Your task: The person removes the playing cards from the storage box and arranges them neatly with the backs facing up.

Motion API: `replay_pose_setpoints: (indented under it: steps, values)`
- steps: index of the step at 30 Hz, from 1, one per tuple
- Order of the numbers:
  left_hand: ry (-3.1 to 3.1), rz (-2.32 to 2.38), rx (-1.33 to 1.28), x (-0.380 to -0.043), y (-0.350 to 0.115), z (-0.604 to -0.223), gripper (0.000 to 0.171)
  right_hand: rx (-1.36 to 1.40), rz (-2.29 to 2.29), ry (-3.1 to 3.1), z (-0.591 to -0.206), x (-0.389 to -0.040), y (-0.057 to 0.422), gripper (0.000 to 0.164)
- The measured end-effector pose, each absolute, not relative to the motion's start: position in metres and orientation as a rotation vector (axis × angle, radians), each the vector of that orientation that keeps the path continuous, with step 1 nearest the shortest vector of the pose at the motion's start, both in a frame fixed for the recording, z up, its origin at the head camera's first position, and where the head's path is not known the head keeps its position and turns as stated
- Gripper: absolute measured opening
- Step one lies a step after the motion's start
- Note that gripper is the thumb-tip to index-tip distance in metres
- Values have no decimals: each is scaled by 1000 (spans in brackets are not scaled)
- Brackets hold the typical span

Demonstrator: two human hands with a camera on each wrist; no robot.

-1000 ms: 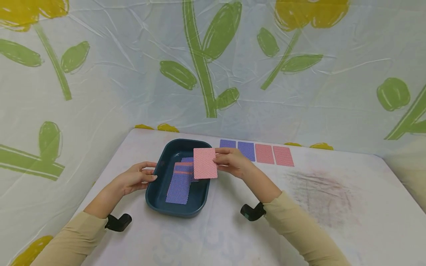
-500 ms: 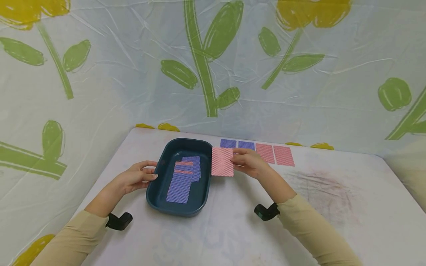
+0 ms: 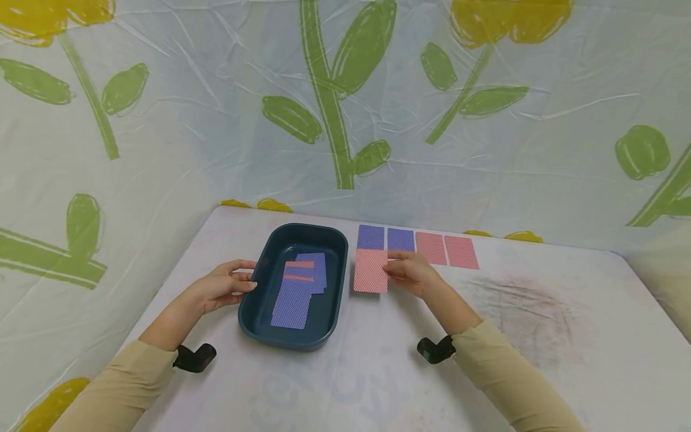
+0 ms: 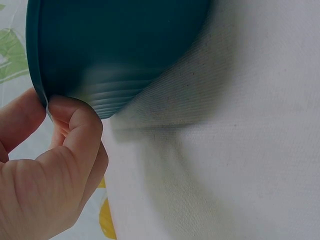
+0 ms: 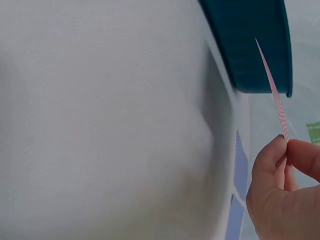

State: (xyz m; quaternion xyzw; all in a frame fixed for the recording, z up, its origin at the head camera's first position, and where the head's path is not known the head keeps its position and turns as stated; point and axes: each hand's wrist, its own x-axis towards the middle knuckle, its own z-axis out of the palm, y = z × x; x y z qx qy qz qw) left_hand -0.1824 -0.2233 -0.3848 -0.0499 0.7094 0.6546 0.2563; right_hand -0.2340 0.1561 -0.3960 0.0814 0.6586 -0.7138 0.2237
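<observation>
My left hand (image 3: pixel 224 288) pinches the left rim of a dark teal plastic basin (image 3: pixel 249 327); the left wrist view shows thumb and fingers on either side of that rim. Inside the basin lie overlapping blue-backed playing cards (image 3: pixel 291 303), with red-backed strips (image 3: pixel 299 264) showing among them. To the right of the basin, my right hand (image 3: pixel 412 273) pinches a red-backed playing card (image 3: pixel 370 273) by its right edge. In the right wrist view this card (image 5: pixel 277 102) appears edge-on between thumb and fingers, above the table. It overlaps the lower part of a blue card in the head view.
Along the table's back edge lies a row: two blue-backed cards (image 3: pixel 371 236) (image 3: pixel 400 239) at left, two red-backed cards (image 3: pixel 430 248) (image 3: pixel 461 252) at right. The white table (image 3: pixel 345 378) has a dark smudge at right. A flower-printed cloth (image 3: pixel 216 120) hangs behind.
My right hand has carried the red card from over the basin rightward past its rim, then lower, in front of the row's left end. My left hand stays on the basin's rim.
</observation>
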Motion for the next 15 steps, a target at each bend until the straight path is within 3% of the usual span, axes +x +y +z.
replay_pose_setpoints:
  steps: [15]
  values:
    - [1927, 1782, -135, -180, -223, -383, 58, 220, -1845, 2166, -422, -233, 149, 38]
